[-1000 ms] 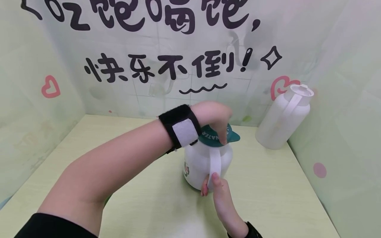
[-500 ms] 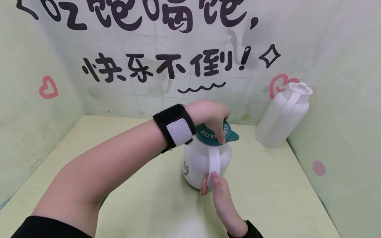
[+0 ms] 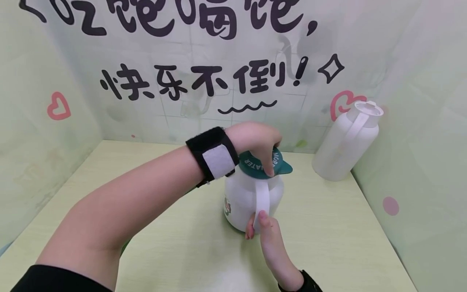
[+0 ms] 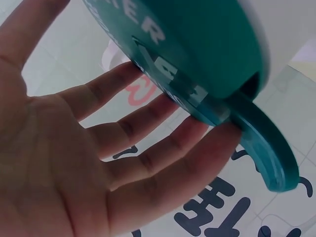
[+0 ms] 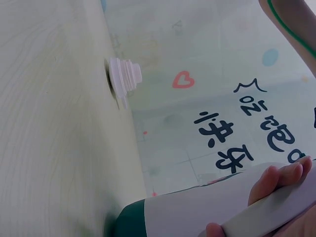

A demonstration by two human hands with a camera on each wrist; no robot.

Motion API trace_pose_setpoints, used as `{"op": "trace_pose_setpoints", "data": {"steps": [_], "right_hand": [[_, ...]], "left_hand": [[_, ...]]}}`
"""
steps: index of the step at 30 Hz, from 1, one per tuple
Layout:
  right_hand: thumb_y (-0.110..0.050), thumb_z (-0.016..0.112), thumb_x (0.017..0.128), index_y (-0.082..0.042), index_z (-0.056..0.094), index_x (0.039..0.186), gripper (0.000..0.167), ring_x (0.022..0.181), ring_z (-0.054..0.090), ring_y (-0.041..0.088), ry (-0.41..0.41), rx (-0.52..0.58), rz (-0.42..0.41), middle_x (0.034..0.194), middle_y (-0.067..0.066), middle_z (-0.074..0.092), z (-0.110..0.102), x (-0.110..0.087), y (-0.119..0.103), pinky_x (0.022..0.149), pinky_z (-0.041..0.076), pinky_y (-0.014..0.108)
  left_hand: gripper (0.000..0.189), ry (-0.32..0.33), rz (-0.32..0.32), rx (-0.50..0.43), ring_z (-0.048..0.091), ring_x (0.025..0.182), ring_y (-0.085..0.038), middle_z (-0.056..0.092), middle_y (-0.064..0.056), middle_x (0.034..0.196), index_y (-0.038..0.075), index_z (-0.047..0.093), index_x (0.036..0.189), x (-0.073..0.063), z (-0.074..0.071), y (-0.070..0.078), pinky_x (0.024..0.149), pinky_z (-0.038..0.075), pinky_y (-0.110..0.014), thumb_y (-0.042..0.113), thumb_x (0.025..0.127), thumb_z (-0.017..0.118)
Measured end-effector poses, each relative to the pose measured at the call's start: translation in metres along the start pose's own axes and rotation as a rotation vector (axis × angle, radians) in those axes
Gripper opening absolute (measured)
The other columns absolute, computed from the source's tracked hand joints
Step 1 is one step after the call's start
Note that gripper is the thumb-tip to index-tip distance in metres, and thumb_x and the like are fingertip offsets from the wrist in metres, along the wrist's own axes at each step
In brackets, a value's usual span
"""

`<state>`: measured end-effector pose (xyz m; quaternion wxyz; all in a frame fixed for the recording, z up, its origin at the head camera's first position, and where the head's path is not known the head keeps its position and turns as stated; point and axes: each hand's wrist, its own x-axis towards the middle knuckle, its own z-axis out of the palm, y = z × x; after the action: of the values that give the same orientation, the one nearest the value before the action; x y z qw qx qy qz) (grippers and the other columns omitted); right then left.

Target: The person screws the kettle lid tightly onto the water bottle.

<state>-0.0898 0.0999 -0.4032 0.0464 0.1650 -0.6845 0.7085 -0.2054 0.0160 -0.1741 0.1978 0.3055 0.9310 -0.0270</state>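
A white thermos jug [image 3: 237, 198] with a dark green base stands upright on the table. On its top sits a green lid [image 3: 255, 172] with white lettering and a pointed tab at the right. My left hand [image 3: 257, 142] reaches over from above and grips the lid; the left wrist view shows its fingers [image 4: 148, 123] against the lid's edge and beside the tab [image 4: 271, 153]. Lower down, my right hand [image 3: 271, 239] holds the jug's white handle [image 3: 262, 196], thumb on the outside, fingers curled behind it.
A second white jug [image 3: 343, 146], with its mouth uncovered, stands at the back right by the wall. In the right wrist view a white stepped lid [image 5: 126, 77] lies on the table [image 5: 49, 123]; the left forearm [image 3: 146, 190] hides that area in the head view. Printed walls enclose the table.
My left wrist has shifted slightly left, and more of the green lid's lettering shows past the fingers. The right hand keeps its hold on the handle, and the jug stays in place.
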Motion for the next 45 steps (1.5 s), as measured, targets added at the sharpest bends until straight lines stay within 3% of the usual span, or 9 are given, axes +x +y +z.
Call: {"op": "trace_pose_setpoints", "data": {"steps": [11,22,29,37,45], "right_hand": [[-0.04,0.025,0.105,0.004,0.049,0.064,0.065,0.058,0.053,0.022,0.01,-0.001,0.023,0.059,0.014,0.048,0.0,0.0,-0.001,0.071,0.042,0.03],[-0.041,0.026,0.105,0.004,0.049,0.063,0.066,0.059,0.053,0.021,0.018,0.0,0.031,0.059,0.014,0.048,0.0,0.001,-0.004,0.071,0.041,0.029],[-0.041,0.026,0.105,0.005,0.049,0.063,0.067,0.058,0.053,0.022,0.019,0.0,0.021,0.059,0.017,0.047,-0.001,0.0,-0.002,0.07,0.042,0.029],[-0.042,0.025,0.105,0.005,0.049,0.062,0.068,0.058,0.053,0.022,0.022,-0.012,0.025,0.059,0.017,0.048,0.0,0.0,-0.003,0.072,0.041,0.029],[-0.042,0.025,0.105,0.005,0.049,0.064,0.067,0.058,0.053,0.023,0.024,-0.016,0.031,0.059,0.016,0.048,-0.001,0.0,-0.003,0.073,0.042,0.03]], "left_hand": [[0.069,-0.039,0.047,0.027,0.049,0.106,-0.015,0.051,0.002,0.124,0.016,0.05,0.133,0.002,-0.004,-0.003,0.089,0.046,-0.032,0.037,0.075,0.082],[0.064,-0.063,0.166,0.029,0.047,0.106,-0.017,0.05,0.002,0.12,0.017,0.052,0.128,0.003,-0.007,-0.01,0.086,0.046,-0.031,0.025,0.073,0.084],[0.066,-0.09,0.209,0.041,0.047,0.108,-0.016,0.05,0.002,0.122,0.017,0.051,0.129,0.004,-0.008,-0.012,0.088,0.045,-0.031,0.022,0.073,0.085],[0.068,-0.095,0.217,0.067,0.045,0.11,-0.013,0.049,0.007,0.124,0.022,0.05,0.131,0.004,-0.006,-0.015,0.09,0.041,-0.03,0.023,0.072,0.084],[0.074,-0.103,0.194,0.014,0.043,0.115,-0.014,0.045,0.004,0.133,0.022,0.045,0.139,0.002,-0.007,-0.012,0.094,0.041,-0.032,0.023,0.075,0.082]]}}
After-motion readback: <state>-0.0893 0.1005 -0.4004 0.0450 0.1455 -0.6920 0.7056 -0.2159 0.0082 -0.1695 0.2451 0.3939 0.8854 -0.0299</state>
